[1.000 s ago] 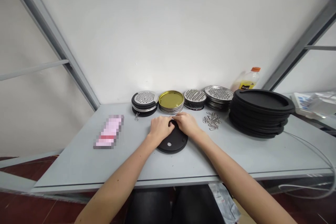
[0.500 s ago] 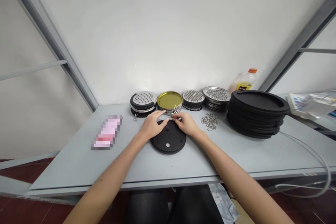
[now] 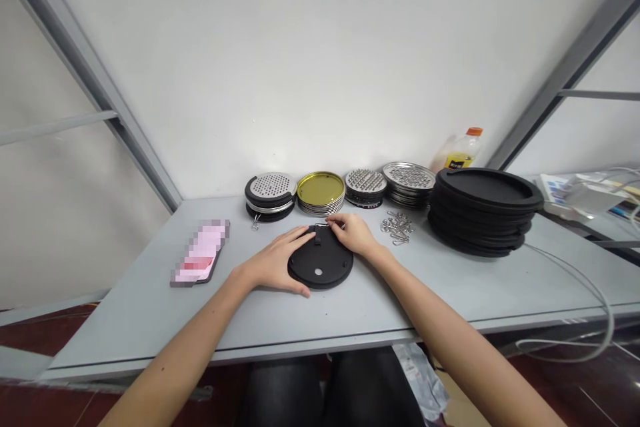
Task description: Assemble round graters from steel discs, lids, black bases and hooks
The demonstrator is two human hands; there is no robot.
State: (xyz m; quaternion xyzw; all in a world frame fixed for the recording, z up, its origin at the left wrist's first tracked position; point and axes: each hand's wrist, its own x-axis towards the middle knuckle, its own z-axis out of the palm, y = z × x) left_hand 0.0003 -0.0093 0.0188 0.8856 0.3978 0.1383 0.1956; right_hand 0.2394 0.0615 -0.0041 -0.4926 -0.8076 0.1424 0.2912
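Lying flat near the middle of a pale grey tabletop [image 3: 350, 320], a round, matte black disc [image 3: 325, 257] has a thin silvery wire clip [image 3: 321, 225] at its far edge. The right hand [image 3: 354, 235] seems to pinch the clip's right end, thumb and forefinger together; the left hand [image 3: 277, 260] rests against the disc's left side, fingers and thumb spread apart. The clip could slip, being thin and held only at one end; uneven pressure from the left hand might turn the disc. Just right of the right hand, a loose pile of silvery wire clips [image 3: 397, 227] could snag a sweeping wrist. Beyond, a stack of shallow gold-coloured round tins [image 3: 321, 188] limits reach. Farther right stands a tall stack of wide black discs [image 3: 475, 230]; far left lies a pink-screened phone [image 3: 200, 250].
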